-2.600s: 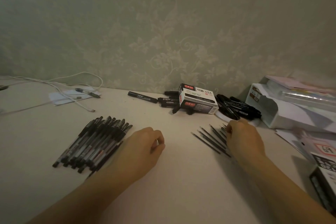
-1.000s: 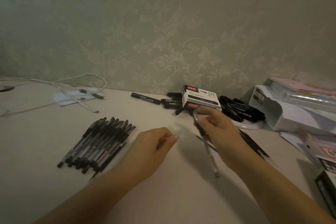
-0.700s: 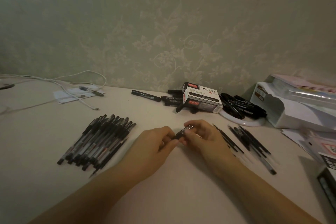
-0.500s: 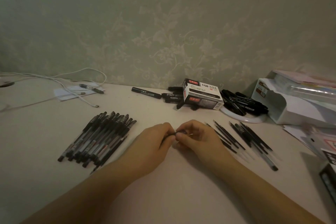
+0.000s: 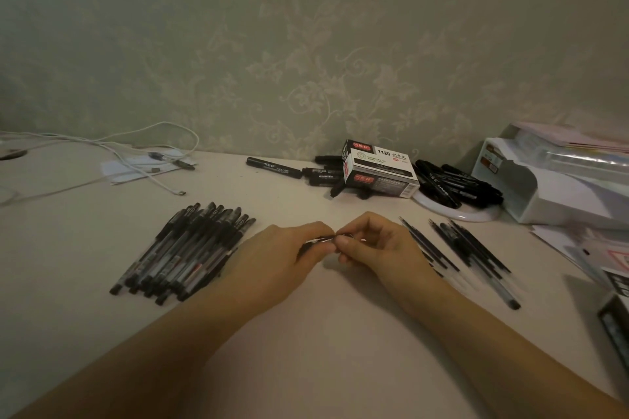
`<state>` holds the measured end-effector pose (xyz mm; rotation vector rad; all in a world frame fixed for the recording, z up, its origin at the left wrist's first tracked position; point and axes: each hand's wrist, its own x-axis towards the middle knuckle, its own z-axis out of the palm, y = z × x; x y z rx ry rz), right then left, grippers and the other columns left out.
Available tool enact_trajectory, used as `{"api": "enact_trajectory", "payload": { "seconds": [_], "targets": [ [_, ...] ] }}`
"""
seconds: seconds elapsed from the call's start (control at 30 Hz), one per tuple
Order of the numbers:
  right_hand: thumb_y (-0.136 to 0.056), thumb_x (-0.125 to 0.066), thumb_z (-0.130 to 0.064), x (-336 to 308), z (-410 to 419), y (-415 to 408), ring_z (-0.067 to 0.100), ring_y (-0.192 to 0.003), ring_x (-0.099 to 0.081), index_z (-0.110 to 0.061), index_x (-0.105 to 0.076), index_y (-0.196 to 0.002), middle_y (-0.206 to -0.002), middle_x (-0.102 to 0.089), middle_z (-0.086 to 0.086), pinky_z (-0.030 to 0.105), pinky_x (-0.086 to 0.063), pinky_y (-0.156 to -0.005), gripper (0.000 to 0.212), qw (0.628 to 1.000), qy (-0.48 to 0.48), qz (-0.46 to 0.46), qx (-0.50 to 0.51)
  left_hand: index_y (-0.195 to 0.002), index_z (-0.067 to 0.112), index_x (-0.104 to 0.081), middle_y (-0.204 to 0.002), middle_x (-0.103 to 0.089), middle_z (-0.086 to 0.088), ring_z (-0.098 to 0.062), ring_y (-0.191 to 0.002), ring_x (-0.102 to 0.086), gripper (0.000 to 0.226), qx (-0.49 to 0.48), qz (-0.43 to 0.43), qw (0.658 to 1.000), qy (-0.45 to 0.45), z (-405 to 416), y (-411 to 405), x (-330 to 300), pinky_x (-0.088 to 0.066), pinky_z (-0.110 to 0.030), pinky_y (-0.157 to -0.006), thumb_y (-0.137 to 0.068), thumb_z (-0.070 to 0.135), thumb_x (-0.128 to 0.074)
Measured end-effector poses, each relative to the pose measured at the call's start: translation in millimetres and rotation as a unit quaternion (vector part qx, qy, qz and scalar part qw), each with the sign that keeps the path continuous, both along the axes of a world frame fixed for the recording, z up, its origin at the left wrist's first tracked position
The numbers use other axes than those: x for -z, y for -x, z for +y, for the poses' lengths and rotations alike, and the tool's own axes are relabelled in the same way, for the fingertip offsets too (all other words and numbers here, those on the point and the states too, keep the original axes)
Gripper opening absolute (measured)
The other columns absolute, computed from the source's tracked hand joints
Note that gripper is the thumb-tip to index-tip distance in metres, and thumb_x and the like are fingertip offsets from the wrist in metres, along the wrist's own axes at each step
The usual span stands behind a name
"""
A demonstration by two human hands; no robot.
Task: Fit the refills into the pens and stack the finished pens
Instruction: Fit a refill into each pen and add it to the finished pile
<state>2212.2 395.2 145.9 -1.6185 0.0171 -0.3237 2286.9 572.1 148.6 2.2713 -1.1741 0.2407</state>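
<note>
My left hand (image 5: 282, 258) and my right hand (image 5: 377, 245) meet at the middle of the table, both pinching one pen (image 5: 321, 240). Only a short dark and silvery stretch of it shows between the fingertips; the rest is hidden inside the hands. A pile of finished black pens (image 5: 185, 250) lies to the left of my left hand. Several loose refills and pen parts (image 5: 466, 250) lie spread on the table right of my right hand.
A pen box marked 1120 (image 5: 379, 170) stands at the back with black markers (image 5: 456, 185) around it, some on a white plate (image 5: 473, 214). White cables (image 5: 136, 160) lie back left. A white tray unit (image 5: 551, 187) and papers fill the right edge.
My right hand picked a pen piece from the right-hand spread and brought it to my left hand. Both hands have since closed together on it at the table's middle.
</note>
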Motion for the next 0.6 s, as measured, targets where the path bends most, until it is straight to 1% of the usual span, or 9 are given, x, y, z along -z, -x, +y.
{"api": "enact_trajectory", "payload": {
  "seconds": [0.07, 0.13, 0.2, 0.23, 0.3, 0.33, 0.37, 0.47, 0.6],
  "targets": [
    [-0.086, -0.071, -0.003, 0, 2, 0, 0.013, -0.067, -0.068, -0.002, -0.069, -0.093, -0.079, -0.071, 0.012, 0.019, -0.054, -0.067, 0.008, 1.000, 0.004, -0.004, 0.012, -0.113, 0.044, -0.052, -0.058, -0.051, 0.011, -0.002, -0.056, -0.052, 0.041, -0.006, 0.009, 1.000, 0.001, -1, 2, 0, -0.034, -0.023, -0.050, -0.089, 0.065, -0.026],
    [-0.087, -0.071, -0.004, 1, 3, 0, 0.014, -0.070, -0.069, -0.008, -0.069, -0.094, -0.084, -0.072, 0.011, 0.020, -0.056, -0.069, 0.009, 0.999, 0.016, -0.009, 0.041, -0.113, 0.042, -0.045, -0.057, -0.051, 0.008, -0.004, -0.054, -0.051, 0.041, -0.024, 0.009, 1.000, -0.005, -3, 6, 3, -0.033, -0.024, -0.048, -0.087, 0.066, -0.023],
    [-0.089, -0.070, -0.009, 2, 2, 0, 0.008, -0.075, -0.070, -0.018, -0.067, -0.094, -0.086, -0.072, 0.000, 0.017, -0.055, -0.070, 0.010, 0.994, 0.059, -0.015, 0.094, -0.110, 0.034, -0.036, -0.059, -0.052, 0.006, -0.005, -0.051, -0.050, 0.035, -0.040, 0.027, 0.999, 0.009, -5, 7, 5, -0.033, -0.023, -0.047, -0.091, 0.063, -0.029],
    [-0.090, -0.069, -0.013, 3, -1, 1, 0.004, -0.079, -0.068, -0.023, -0.066, -0.092, -0.085, -0.071, -0.005, 0.013, -0.052, -0.070, 0.011, 0.984, 0.119, -0.020, 0.134, -0.107, 0.031, -0.034, -0.060, -0.051, 0.005, -0.005, -0.051, -0.049, 0.029, -0.046, 0.041, 0.998, 0.021, -5, 7, 6, -0.034, -0.023, -0.047, -0.094, 0.057, -0.035],
    [-0.090, -0.069, -0.021, 3, -6, 2, -0.004, -0.085, -0.061, -0.030, -0.061, -0.089, -0.081, -0.066, -0.013, 0.007, -0.047, -0.069, 0.012, 0.936, 0.292, -0.027, 0.192, -0.102, 0.026, -0.034, -0.061, -0.050, 0.006, -0.006, -0.052, -0.048, 0.018, -0.052, 0.059, 0.996, 0.040, -4, 5, 5, -0.034, -0.022, -0.048, -0.097, 0.040, -0.044],
    [-0.090, -0.068, -0.023, 4, -8, 3, -0.005, -0.086, -0.059, -0.033, -0.059, -0.089, -0.082, -0.063, -0.017, 0.008, -0.045, -0.068, 0.013, 0.914, 0.355, -0.024, 0.198, -0.099, 0.025, -0.035, -0.062, -0.049, 0.007, -0.006, -0.052, -0.046, 0.014, -0.049, 0.062, 0.996, 0.041, -3, 4, 5, -0.032, -0.021, -0.049, -0.098, 0.033, -0.046],
    [-0.090, -0.068, -0.025, 4, -9, 3, -0.004, -0.086, -0.058, -0.035, -0.058, -0.089, -0.084, -0.062, -0.018, 0.009, -0.042, -0.067, 0.014, 0.901, 0.387, -0.016, 0.196, -0.097, 0.023, -0.036, -0.064, -0.048, 0.007, -0.006, -0.053, -0.045, 0.012, -0.044, 0.064, 0.996, 0.038, -2, 3, 5, -0.031, -0.019, -0.049, -0.098, 0.029, -0.047],
    [-0.089, -0.069, -0.033, 9, -9, 1, 0.000, -0.084, -0.054, -0.036, -0.059, -0.085, -0.085, -0.060, -0.018, 0.012, -0.037, -0.066, 0.011, 0.895, 0.406, 0.009, 0.184, -0.095, 0.022, -0.040, -0.073, -0.048, 0.008, -0.005, -0.061, -0.045, 0.010, -0.033, 0.056, 0.998, 0.023, -2, 5, 4, -0.030, -0.019, -0.053, -0.097, 0.025, -0.050],
    [-0.087, -0.071, -0.032, 13, -9, -1, 0.007, -0.084, -0.049, -0.029, -0.061, -0.086, -0.086, -0.057, -0.016, 0.012, -0.032, -0.066, 0.011, 0.876, 0.449, 0.006, 0.174, -0.094, 0.021, -0.046, -0.087, -0.051, 0.010, -0.007, -0.077, -0.050, 0.009, -0.033, 0.035, 0.998, 0.042, -2, 6, 2, -0.044, -0.026, -0.066, -0.095, 0.024, -0.055]
  ]
}}
